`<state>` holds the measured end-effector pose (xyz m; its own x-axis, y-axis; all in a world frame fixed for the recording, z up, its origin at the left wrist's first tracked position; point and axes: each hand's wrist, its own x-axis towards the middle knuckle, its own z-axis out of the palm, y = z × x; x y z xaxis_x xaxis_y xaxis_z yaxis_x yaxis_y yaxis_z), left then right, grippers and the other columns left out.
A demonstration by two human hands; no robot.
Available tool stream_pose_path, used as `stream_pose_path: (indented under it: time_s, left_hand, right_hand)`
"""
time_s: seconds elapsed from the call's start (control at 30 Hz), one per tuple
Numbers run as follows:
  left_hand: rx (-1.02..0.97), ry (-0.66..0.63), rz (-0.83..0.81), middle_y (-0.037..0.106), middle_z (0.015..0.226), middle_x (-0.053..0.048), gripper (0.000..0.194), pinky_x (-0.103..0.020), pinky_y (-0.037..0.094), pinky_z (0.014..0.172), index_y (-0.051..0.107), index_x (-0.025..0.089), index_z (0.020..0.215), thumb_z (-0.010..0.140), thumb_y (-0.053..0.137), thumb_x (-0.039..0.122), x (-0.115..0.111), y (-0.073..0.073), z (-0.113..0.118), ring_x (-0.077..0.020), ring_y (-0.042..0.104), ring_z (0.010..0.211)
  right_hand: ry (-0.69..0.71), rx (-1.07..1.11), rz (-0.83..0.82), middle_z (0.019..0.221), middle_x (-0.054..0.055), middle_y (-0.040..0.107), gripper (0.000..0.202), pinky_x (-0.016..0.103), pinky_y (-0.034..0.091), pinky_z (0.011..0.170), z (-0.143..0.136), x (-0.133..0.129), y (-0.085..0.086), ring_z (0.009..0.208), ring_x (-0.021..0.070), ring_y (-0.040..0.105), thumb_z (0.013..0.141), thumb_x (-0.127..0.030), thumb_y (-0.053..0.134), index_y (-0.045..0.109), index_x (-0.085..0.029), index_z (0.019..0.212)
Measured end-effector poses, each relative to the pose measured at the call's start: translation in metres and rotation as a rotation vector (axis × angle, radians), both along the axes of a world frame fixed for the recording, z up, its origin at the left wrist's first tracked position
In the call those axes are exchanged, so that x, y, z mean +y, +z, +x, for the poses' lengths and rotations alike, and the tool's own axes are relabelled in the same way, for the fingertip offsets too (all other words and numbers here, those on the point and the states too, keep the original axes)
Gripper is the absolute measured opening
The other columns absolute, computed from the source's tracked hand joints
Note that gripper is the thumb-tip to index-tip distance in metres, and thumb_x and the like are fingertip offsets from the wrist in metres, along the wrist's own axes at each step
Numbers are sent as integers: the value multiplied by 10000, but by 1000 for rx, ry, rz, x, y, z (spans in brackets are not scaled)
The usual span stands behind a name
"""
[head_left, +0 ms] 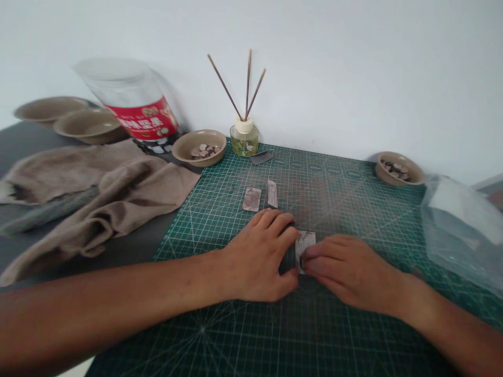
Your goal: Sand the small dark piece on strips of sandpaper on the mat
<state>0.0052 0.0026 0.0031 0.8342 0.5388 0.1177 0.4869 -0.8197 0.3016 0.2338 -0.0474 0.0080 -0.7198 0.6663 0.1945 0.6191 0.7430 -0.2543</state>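
My left hand (264, 256) rests on the green cutting mat (243, 335), thumb and fingers spread apart. Its index finger and thumb lie at the left side of a small pale rectangular piece (305, 242) with a dusty surface. Over the lower right of that piece, my right hand (348, 267) has its fingers pressed together; what they pinch, if anything, is hidden. Beyond my left hand lie a brownish dusty rectangle (252, 199) and a narrow whitish strip (272, 192).
A reed diffuser (244, 140) and dark grey scrap (262, 156) stand at the back. Bowls of small pieces sit left (199, 148) and right (396, 168). Brown cloth (145, 193), a red-labelled jar (141, 118) and more bowls (90, 125) are left; a plastic bag (463, 230) is right.
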Motion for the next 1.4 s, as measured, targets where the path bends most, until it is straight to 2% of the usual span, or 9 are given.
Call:
stream_pose_path:
  time_s: [0.13, 0.3, 0.47, 0.63, 0.8, 0.93, 1.1, 1.23, 1.4]
  left_hand:
    - [-1, 14, 8, 527, 1349, -130, 480, -521, 344, 1129, 594, 158, 1188, 809, 620, 452, 0, 0, 0, -340, 432, 1280]
    - [-5, -4, 0, 533, 1338, -123, 474, -511, 357, 1121, 594, 166, 1185, 812, 622, 456, 0, 0, 0, -331, 446, 1268]
    - [-7, 12, 13, 530, 1350, -124, 477, -523, 343, 1126, 591, 158, 1197, 822, 615, 453, 0, 0, 0, -335, 441, 1272]
    - [-11, -5, 4, 534, 1349, -120, 477, -510, 356, 1125, 593, 161, 1190, 817, 624, 456, 0, 0, 0, -334, 444, 1278]
    - [-15, 1, 1, 530, 1358, -122, 495, -502, 359, 1136, 582, 156, 1215, 831, 610, 466, 1, 0, -1, -331, 436, 1300]
    - [-17, -13, -2, 532, 1356, -124, 485, -503, 377, 1125, 589, 163, 1199, 819, 626, 461, 1, -1, -1, -332, 442, 1296]
    - [-33, 5, 5, 534, 1356, -126, 495, -514, 372, 1130, 586, 159, 1213, 820, 625, 458, 1, -1, -1, -340, 440, 1300]
    - [-28, -14, -7, 539, 1352, -123, 480, -500, 385, 1125, 593, 162, 1190, 814, 632, 458, 1, -1, -1, -328, 446, 1291]
    - [-19, 3, 12, 530, 1364, -130, 498, -516, 382, 1126, 584, 159, 1202, 809, 643, 458, 1, -1, -1, -337, 438, 1298]
  right_hand:
    - [-129, -49, 97, 1019, 92, 711, 156, 390, 509, 775, 1, 4, 2, 880, 235, 627, 976, -161, 532, 687, -168, 963]
    - [12, -50, -40, 1006, 61, 713, 152, 344, 528, 778, 5, 3, 1, 865, 193, 660, 986, -188, 534, 676, -195, 1038]
    - [-130, -32, 38, 1027, 90, 700, 133, 361, 532, 793, 4, 7, 0, 915, 219, 660, 980, -182, 543, 674, -172, 995]
    - [-29, -11, -52, 999, 56, 711, 115, 317, 535, 757, 4, 1, 0, 854, 182, 672, 980, -198, 556, 669, -200, 1001]
    - [-170, -16, 44, 1051, 86, 723, 128, 370, 543, 810, 5, 3, -4, 932, 222, 686, 982, -185, 545, 671, -180, 996]
    - [-53, 22, 12, 1030, 55, 736, 114, 327, 544, 779, 3, 2, -6, 885, 189, 696, 979, -199, 563, 675, -204, 1002]
    - [-235, -16, 53, 1031, 89, 728, 137, 360, 556, 778, 5, 3, -5, 903, 222, 699, 994, -207, 540, 672, -172, 1001]
    - [-77, 44, -32, 1037, 54, 730, 113, 315, 554, 740, 5, 0, -8, 861, 183, 696, 987, -199, 552, 664, -200, 1005]
    - [-227, 0, 46, 1064, 92, 725, 143, 347, 562, 787, 7, 4, -8, 917, 212, 700, 1004, -207, 517, 658, -183, 1008]
